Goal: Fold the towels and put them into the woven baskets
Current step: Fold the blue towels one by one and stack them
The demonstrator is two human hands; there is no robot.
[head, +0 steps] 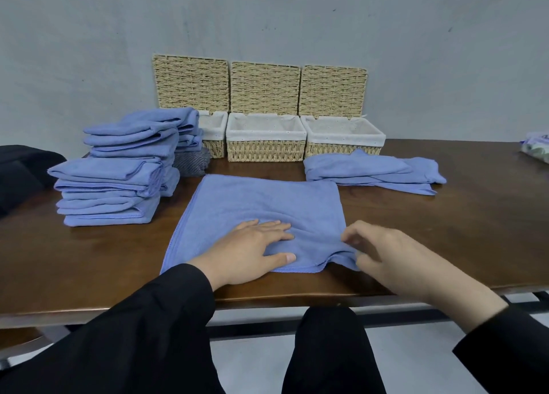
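A blue towel (261, 206) lies spread on the brown table (89, 260) in front of me. My left hand (252, 251) rests flat on its near part, fingers straight. My right hand (383, 257) pinches the towel's near right corner, which is lifted a little off the table. Three woven baskets with white liners stand at the back: left (214, 138), middle (266, 150) and right (344, 144), all with lids up against the wall. The middle and right ones show nothing inside.
A tall stack of blue towels (118, 171) stands at the left, partly hiding the left basket. A few more blue towels (371, 171) lie at the right. A dark bag (20, 174) sits at far left, a packet (537, 147) at far right.
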